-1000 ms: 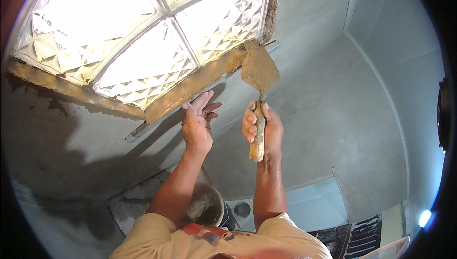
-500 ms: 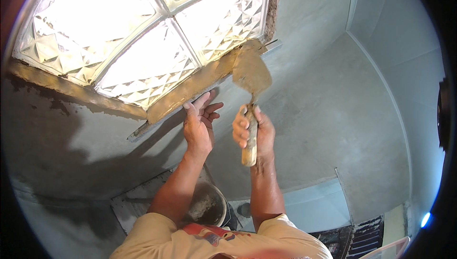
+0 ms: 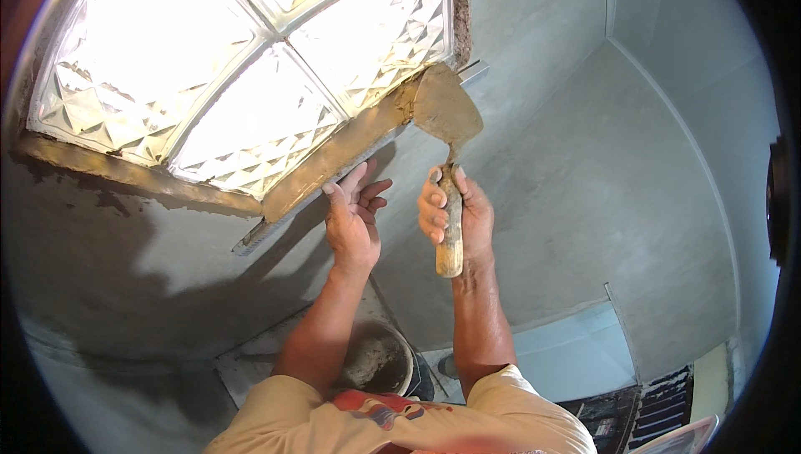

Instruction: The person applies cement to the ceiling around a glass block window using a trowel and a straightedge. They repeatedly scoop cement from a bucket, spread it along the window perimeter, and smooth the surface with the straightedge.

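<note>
1. Firmly, the right hand grips the trowel, just right of centre.
2. Left hand, fingers spread, touches the strip near centre.
3. Blade meets the ledge's upper-right end.
4. Window, upper left.

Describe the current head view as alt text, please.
A person's right hand presses a wooden-handled, mortar-coated trowel to a long brown mortar ledge under a patterned clear-glass window. The open left hand is raised at a straight grey strip along the ledge's edge. A round, pale-rimmed bucket sits below.
</note>
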